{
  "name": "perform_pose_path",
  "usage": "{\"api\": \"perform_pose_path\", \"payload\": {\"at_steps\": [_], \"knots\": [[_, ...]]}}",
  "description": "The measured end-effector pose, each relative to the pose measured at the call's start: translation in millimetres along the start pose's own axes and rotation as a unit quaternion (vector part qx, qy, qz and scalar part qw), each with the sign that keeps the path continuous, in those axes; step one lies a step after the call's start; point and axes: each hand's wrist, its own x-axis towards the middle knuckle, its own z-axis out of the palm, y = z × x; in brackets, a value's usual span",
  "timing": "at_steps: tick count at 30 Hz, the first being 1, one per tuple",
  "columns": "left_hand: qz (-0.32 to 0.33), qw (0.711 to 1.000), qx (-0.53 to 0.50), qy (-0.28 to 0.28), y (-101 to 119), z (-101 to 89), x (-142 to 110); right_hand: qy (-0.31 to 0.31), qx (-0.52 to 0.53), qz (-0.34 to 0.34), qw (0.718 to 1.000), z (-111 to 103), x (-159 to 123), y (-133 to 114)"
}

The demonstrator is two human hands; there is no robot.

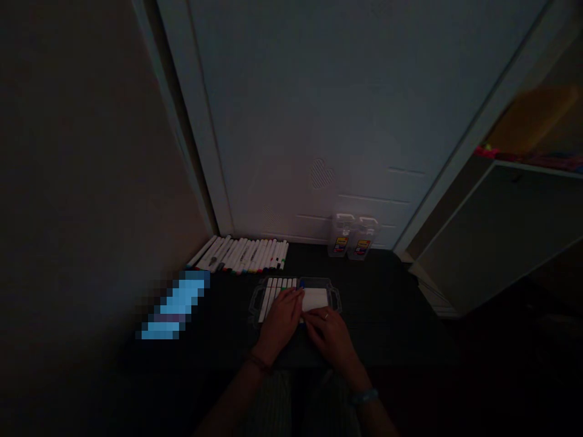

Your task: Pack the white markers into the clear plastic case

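Head view, dim throughout, looks down at a dark floor in front of a pale door (328,109); both hands meet over a clear plastic case (334,298) that lies flat on the floor just ahead of the person's knees. Left hand (281,321) rests palm down on the left half of the case, fingers curled over a row of white markers (273,292) packed side by side inside it; whether it pinches one marker or only presses on them cannot be told in this light. Right hand (331,337), a ring on one finger, lies beside it with fingers bent loosely, its tips touching the near edge of a white sheet (315,298) that fills the right half of the case; a firm grip on that sheet cannot be made out. Each wrist wears a band; the right one looks pale blue.

Beyond the case, against the foot of the door, a longer row of loose markers (243,254) lies laid out side by side, white barrels with coloured caps toward the near end; it sits well apart from the hands. To its right, two small clear boxes (351,237) with colourful labels stand upright, touching each other and close against the door. A blurred blue patch (175,306) lies on the floor to the left of the case; a pale cabinet (492,243) stands at the right.
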Motion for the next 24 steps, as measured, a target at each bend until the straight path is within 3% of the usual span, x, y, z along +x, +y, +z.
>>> {"api": "perform_pose_path", "payload": {"at_steps": [9, 13, 17, 24], "knots": [[-0.028, 0.999, -0.015, 0.016, -4, 1.4, -2, 0.033, -0.022, 0.018, 0.999, -3, 0, 0], [-0.013, 1.0, 0.009, -0.001, -2, 0.1, -2, 0.092, -0.059, 0.079, 0.991, -5, 0, 4], [0.007, 0.999, 0.044, -0.021, -1, 0.2, -2, 0.168, -0.115, 0.178, 0.963, -1, -3, 14], [0.024, 0.996, 0.081, -0.033, -4, 4.4, -3, 0.176, -0.178, 0.233, 0.94, 15, -6, 28]]}}
